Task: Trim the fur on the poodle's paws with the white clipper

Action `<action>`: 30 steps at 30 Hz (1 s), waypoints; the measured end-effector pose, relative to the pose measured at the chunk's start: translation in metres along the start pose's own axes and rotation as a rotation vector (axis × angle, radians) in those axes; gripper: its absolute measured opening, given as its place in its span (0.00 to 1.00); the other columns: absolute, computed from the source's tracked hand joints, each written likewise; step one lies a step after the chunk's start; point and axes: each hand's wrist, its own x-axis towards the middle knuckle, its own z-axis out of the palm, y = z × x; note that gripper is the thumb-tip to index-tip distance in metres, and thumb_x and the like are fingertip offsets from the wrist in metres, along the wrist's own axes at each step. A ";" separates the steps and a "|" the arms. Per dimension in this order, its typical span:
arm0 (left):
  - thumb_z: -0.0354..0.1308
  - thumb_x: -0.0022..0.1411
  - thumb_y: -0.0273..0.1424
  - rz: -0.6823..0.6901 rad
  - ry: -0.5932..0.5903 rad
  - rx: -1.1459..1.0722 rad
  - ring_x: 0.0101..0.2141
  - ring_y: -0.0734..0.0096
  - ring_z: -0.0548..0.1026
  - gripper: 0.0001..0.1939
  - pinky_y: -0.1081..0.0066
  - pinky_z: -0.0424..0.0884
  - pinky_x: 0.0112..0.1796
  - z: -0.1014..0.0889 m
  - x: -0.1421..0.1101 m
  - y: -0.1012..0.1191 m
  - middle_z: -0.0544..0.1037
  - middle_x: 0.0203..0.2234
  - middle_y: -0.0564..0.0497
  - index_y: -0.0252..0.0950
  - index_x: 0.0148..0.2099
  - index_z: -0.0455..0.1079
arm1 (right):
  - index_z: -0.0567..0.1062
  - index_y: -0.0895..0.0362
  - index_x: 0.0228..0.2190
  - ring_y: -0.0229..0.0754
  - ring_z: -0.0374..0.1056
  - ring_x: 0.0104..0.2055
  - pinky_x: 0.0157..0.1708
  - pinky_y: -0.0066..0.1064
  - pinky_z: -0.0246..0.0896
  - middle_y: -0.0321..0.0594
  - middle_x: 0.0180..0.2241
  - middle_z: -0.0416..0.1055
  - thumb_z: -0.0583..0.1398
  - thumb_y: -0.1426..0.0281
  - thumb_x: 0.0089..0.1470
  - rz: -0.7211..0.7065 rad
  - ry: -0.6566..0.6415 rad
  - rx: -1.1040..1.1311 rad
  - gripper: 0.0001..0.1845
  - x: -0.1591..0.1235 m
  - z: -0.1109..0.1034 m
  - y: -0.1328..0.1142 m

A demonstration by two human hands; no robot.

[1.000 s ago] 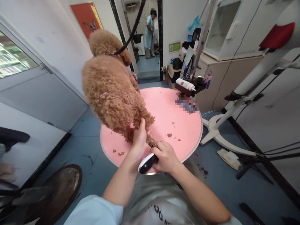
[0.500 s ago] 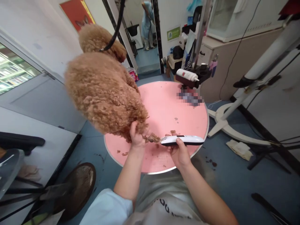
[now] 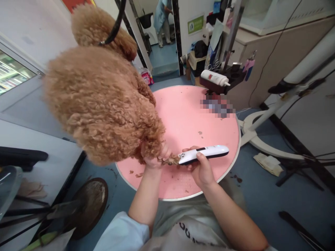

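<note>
Holding clipper (image 3: 205, 154): right hand (image 3: 202, 170) | clasping dog's leg (image 3: 172, 160): left hand (image 3: 155, 157) | garment (image 3: 180, 237): partial "OO" | bottle label (image 3: 212, 76): illegible

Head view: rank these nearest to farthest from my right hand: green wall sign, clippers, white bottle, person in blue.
1. Clippers: held in the right hand.
2. White bottle: on the dark tray, far right.
3. Green wall sign: beyond the table, right of the doorway.
4. Person in blue: through the doorway.

“OO” (image 3: 184, 228) on apron (image 3: 175, 240) (rest illegible)
</note>
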 end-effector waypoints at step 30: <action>0.55 0.53 0.49 -0.090 -0.008 -0.036 0.10 0.82 0.44 0.20 0.77 0.46 0.11 -0.001 -0.005 -0.001 0.50 0.10 0.61 0.36 0.26 0.67 | 0.66 0.50 0.41 0.50 0.68 0.47 0.38 0.41 0.69 0.44 0.47 0.69 0.64 0.57 0.46 -0.468 -0.074 -0.359 0.22 -0.039 -0.019 0.020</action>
